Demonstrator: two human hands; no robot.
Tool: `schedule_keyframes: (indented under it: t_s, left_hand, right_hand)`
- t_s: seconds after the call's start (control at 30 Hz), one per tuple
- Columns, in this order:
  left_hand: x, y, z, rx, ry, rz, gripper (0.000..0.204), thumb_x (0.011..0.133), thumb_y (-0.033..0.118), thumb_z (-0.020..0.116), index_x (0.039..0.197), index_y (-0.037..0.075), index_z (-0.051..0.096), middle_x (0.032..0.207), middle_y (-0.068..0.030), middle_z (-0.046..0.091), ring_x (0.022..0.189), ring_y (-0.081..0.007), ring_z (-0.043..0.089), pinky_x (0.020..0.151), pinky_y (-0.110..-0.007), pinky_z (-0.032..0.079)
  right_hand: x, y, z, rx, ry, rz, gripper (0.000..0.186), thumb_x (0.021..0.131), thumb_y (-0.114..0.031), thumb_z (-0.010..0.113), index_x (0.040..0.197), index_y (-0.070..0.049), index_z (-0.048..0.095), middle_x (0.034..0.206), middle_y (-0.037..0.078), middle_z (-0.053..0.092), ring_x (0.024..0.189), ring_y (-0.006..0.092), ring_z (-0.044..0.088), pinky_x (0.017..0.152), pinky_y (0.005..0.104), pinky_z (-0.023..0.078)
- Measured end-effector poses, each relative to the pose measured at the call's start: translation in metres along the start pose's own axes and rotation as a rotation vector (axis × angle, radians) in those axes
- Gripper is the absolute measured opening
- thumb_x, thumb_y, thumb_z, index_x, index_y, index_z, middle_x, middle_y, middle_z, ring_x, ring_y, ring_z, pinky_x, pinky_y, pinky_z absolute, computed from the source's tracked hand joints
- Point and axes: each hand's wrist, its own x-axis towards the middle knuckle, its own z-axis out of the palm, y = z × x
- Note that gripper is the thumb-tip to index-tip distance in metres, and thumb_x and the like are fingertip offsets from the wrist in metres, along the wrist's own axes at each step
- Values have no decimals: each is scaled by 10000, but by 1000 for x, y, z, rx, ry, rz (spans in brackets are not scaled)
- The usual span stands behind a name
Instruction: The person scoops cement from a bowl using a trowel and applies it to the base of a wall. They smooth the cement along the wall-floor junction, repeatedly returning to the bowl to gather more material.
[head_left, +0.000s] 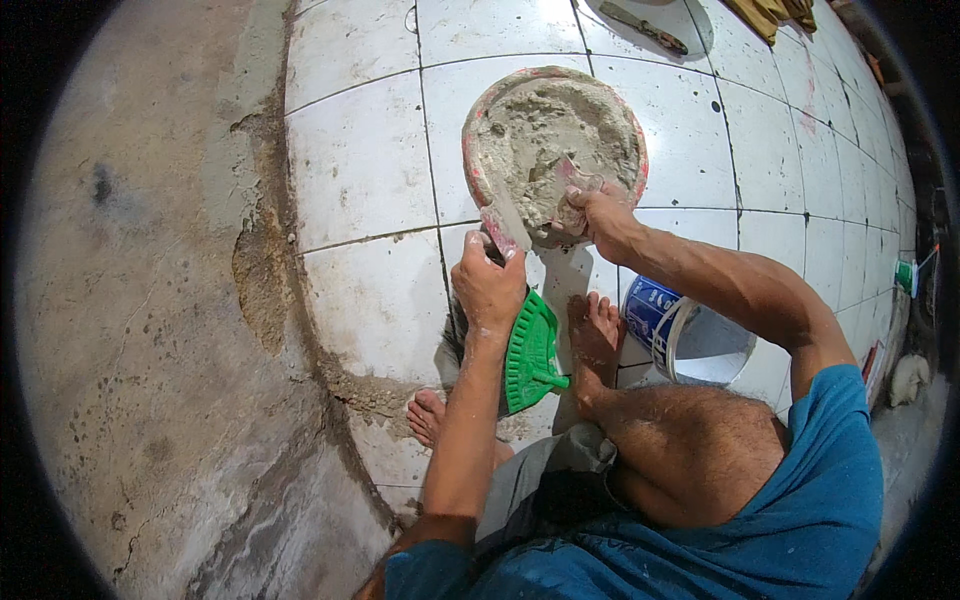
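Note:
A round basin (641, 150) with a red rim stands on white floor tiles, holding grey wet mortar (545, 125). My left hand (487, 285) is closed on a flat scraper (506, 228), pinkish and smeared with mortar, at the basin's near left rim. In my right hand (603, 215) is a second pinkish, mortar-caked scraper (568, 175), its blade down in the mortar near the right side. The fingers partly hide both tools' grips. Just below my left hand, beside my forearm, lies a green plastic broom head (532, 355).
A blue and white bucket (690, 335) lies on its side by my right foot (597, 345). A mortar-coated trowel (645, 27) rests at the far edge, near a brownish cloth (770, 15). Rough bare concrete (150, 300) borders the tiles (365, 160) on the left, with a crumbly broken edge.

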Motion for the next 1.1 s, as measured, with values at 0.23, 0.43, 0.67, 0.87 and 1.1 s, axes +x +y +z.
schedule_keyframes:
  t_s: [0.23, 0.43, 0.67, 0.87, 1.1]
  left_hand:
    - [-2, -14, 1, -126, 61, 0, 229, 799, 149, 752, 932, -5, 649, 860, -210, 746, 822, -380, 742, 771, -452, 558]
    - [10, -26, -7, -513, 75, -146, 137, 892, 87, 677, 989, -10, 667, 896, -93, 744, 746, -186, 694, 679, -329, 536]
    - [22, -23, 8, -950, -250, -475, 176, 1016, 178, 571, 1100, 48, 655, 905, -19, 716, 718, -136, 654, 584, -277, 490]
    - [47, -10, 16, -1183, -481, -482, 292, 1043, 189, 535, 1241, -5, 627, 1118, -107, 695, 943, -208, 667, 787, -377, 558]
    - [56, 13, 18, -1360, -467, -462, 335, 1046, 142, 488, 1299, -57, 579, 1225, -174, 677, 1095, -282, 678, 979, -452, 557]
  right_hand:
    - [24, -12, 3, 113, -130, 55, 213, 1042, -88, 572, 1224, 21, 594, 1101, 122, 709, 994, 217, 720, 902, 379, 625]
    - [21, -49, -2, 178, -266, -31, 331, 1057, -92, 542, 1359, 43, 515, 1214, 152, 656, 1089, 277, 698, 938, 491, 632]
    - [-15, -78, -18, 50, -380, -289, 495, 1042, -78, 579, 1491, -14, 380, 1357, 163, 612, 1179, 263, 677, 1008, 470, 619]
    - [-18, -74, -43, -313, -450, -648, 391, 1025, -89, 629, 1395, 34, 597, 1327, 143, 654, 1214, 231, 634, 1066, 352, 507]
    - [-44, -69, -36, -917, -416, -1044, 360, 1019, 11, 583, 1367, -56, 649, 1395, 152, 659, 1352, 284, 582, 1150, 395, 449]
